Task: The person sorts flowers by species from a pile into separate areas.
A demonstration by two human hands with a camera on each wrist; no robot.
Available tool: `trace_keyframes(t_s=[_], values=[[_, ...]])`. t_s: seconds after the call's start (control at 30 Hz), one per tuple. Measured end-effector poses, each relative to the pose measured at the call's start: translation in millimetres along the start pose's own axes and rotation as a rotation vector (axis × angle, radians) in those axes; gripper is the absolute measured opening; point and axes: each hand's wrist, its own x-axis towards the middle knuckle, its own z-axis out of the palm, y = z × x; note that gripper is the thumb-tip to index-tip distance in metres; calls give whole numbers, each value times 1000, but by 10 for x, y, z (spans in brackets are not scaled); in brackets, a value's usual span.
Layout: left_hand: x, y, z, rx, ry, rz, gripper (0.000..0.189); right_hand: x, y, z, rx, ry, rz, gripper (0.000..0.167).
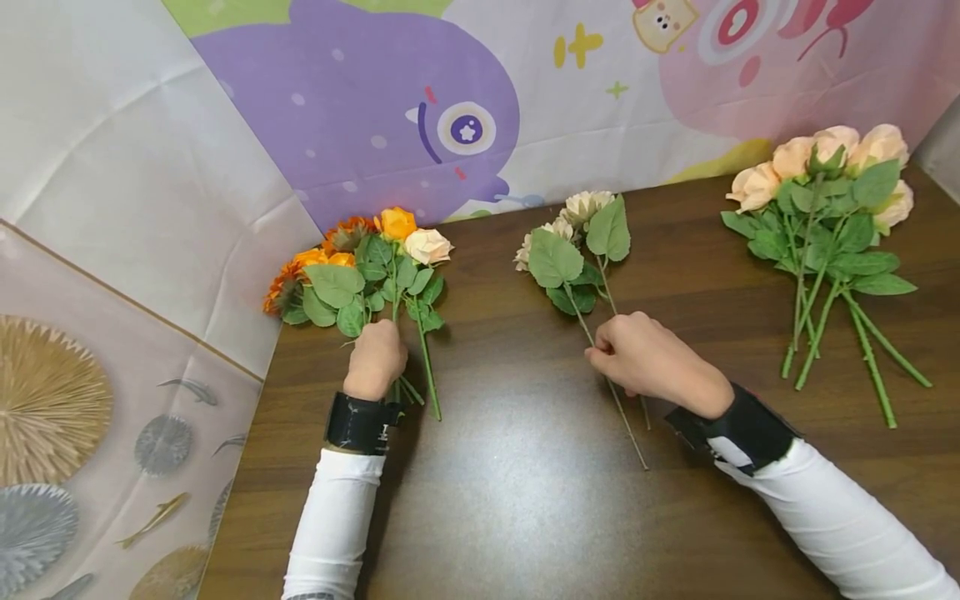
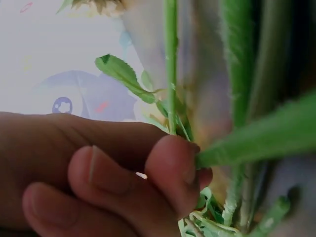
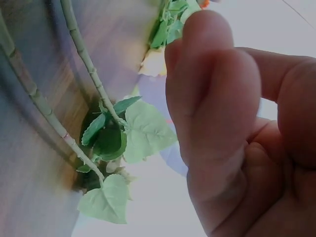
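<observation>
At the left of the table, a bunch of artificial flowers has orange blooms (image 1: 330,257), an orange-yellow rose (image 1: 396,223) and a cream rose (image 1: 428,247). My left hand (image 1: 377,360) is low over their stems; in the left wrist view its fingertips pinch a green flower stem (image 2: 256,140). Which bloom that stem bears is hidden. My right hand (image 1: 654,357) is above the thin stems (image 1: 626,421) of off-white flowers (image 1: 588,206). In the right wrist view its fingers (image 3: 212,98) are loosely curled with nothing between them, and the two jointed stems (image 3: 89,64) stand apart from them.
Several peach roses (image 1: 817,162) lie at the right, their green stems (image 1: 870,367) fanned toward the front. Behind the brown wooden table (image 1: 510,517) hangs a cartoon-printed cloth (image 1: 360,108). A pale patterned sheet (image 1: 142,333) covers the left side.
</observation>
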Motion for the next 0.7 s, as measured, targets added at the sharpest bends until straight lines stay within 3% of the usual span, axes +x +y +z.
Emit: trace_keyframes(t_s=[0.17, 0.37, 0.7], values=[[-19, 16, -29, -23, 57, 52, 16, -2, -6, -6, 0, 3, -8, 43], [-63, 66, -67, -30, 138, 108, 28, -7, 1, -8, 5, 0, -14, 42], [-145, 145, -148, -45, 173, 142, 39, -3, 5, -5, 8, 8, -26, 41]])
